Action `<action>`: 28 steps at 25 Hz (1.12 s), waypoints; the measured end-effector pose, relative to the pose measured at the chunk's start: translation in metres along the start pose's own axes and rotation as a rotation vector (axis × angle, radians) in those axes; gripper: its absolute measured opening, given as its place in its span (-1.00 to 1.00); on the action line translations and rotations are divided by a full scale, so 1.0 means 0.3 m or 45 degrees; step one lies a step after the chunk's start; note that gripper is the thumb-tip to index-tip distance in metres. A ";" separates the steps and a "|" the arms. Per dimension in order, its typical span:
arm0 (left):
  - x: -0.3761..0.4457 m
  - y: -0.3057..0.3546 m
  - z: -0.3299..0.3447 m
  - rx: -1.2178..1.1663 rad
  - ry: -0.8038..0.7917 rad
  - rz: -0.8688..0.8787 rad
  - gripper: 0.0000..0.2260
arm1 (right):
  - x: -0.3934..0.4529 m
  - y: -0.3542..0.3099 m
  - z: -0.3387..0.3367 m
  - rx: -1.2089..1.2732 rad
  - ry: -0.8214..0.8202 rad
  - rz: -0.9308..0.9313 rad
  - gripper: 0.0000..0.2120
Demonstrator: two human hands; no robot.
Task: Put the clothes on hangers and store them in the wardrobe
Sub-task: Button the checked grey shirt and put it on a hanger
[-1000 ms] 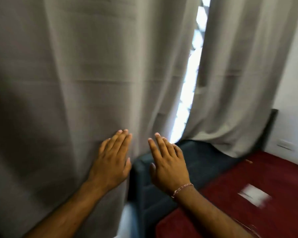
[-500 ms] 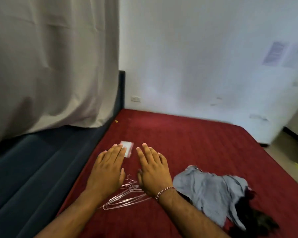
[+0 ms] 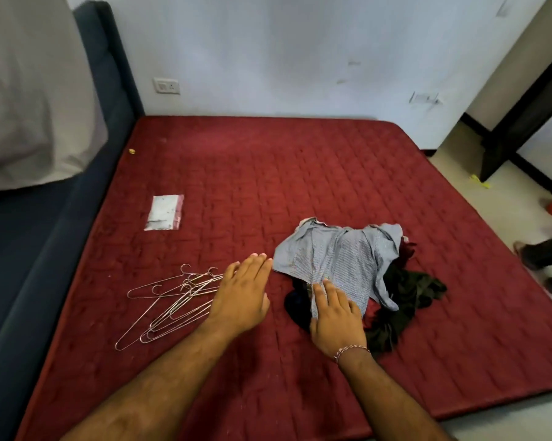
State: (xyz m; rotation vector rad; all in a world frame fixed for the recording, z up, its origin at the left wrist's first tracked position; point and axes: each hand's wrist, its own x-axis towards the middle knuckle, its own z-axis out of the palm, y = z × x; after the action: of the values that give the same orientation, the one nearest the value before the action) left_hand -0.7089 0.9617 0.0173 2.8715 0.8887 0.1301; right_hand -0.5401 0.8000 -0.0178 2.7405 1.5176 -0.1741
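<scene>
Wire hangers [image 3: 169, 305] beside crumpled grey shirt [image 3: 338, 262] — quilted red mattress [image 3: 268, 173].

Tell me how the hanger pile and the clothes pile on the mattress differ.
The wire hangers are thin, silvery and stiff; the clothes pile is soft, crumpled, grey-blue over dark pieces. Hangers lie left of the left hand, clothes right, under the right hand. Both rest on the red mattress.

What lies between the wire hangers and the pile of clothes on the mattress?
In the head view, the open left hand lies between the wire hangers and the pile of clothes, over bare red mattress.
</scene>
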 end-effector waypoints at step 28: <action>0.203 0.260 0.434 -0.148 -0.407 -0.071 -0.37 | 0.427 0.647 0.481 0.292 -0.894 0.041 -0.58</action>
State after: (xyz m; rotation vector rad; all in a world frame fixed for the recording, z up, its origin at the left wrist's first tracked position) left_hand -0.5997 0.9192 -0.0967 2.6532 0.8639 -0.2662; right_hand -0.3224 0.7966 -0.1835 2.4160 1.2945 -1.2197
